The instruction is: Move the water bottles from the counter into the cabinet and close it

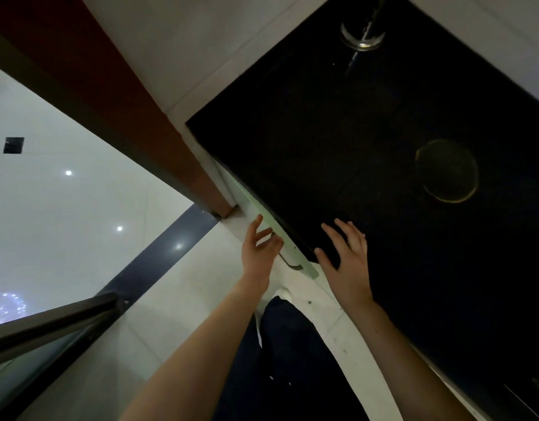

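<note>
My left hand [259,253] was spread loosely, its fingers [256,224] curled against the top edge of the pale green cabinet door [274,232], gripping nothing firmly that I could confirm. My right hand [349,262] was spread flat with fingers splayed, hovering over or resting on the near corner of the black tabletop [353,132]; I could not tell whether it touched. Both hands were empty.

I counted two hands, one cabinet door, one handle [289,262] and no water bottle I could make out. The door ran as a thin strip along the tabletop's front edge, its long axis going from upper left to lower right, between my two hands. The handle sat just below my left hand.

Further out, one faint round ring [447,171] marked the tabletop to the right, well apart from my right hand. One shiny metal fitting [364,38] stood at the far edge. The pale tiled floor [79,192] lay to the left.
</note>
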